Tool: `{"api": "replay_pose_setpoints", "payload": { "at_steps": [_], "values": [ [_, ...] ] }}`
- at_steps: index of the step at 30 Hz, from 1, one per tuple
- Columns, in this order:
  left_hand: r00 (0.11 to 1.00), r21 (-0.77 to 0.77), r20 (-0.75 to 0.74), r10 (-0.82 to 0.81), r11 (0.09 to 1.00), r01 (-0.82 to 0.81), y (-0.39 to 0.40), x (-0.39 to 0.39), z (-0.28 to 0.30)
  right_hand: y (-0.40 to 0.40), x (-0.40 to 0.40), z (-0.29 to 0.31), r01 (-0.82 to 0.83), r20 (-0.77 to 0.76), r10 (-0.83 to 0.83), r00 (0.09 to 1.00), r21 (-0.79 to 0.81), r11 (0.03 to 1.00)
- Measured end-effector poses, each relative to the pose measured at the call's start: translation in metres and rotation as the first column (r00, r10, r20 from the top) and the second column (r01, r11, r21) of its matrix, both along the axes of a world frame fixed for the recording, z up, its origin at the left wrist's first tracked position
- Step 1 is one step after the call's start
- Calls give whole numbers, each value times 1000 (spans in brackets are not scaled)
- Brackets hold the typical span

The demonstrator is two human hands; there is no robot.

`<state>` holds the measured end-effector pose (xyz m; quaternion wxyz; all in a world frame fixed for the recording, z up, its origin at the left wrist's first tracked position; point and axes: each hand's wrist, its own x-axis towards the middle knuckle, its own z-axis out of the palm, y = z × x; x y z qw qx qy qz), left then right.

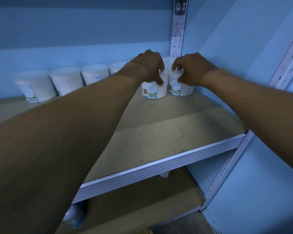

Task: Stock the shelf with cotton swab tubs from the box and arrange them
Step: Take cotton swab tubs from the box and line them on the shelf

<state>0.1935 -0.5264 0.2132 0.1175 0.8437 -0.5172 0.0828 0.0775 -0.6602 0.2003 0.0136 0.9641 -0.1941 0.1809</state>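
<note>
Both arms reach deep over the beige board shelf with the ribbed white front edge [159,168], toward its back right corner. The left hand [149,68] grips from above one clear round plastic tub of white cotton swabs with a barcode label [153,91], fingers curled over its lid and thumb down the front wall. The right hand [191,70] grips a matching clear tub [179,89] just to the right in the same way. The two tubs stand upright, side by side and touching or nearly so, in front of another tub that is mostly hidden behind the hands. A row of similar clear tubs [64,81] lines the blue back wall [74,31] to the left. The step in hand looks like setting this pair down and squaring it up. To do it well, both tubs should sit flat before the fingers let go, labels facing forward, then be nudged back until they line up with the row, without tipping the tub behind.
</note>
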Motion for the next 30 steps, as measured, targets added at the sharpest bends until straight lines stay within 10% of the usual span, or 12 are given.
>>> {"api": "replay_pose_setpoints", "payload": {
  "at_steps": [30],
  "values": [
    [999, -7, 7, -49, 999, 49, 7, -1, -25, -15, -13, 4, -15, 45, 8, 999, 138, 990]
  ]
}}
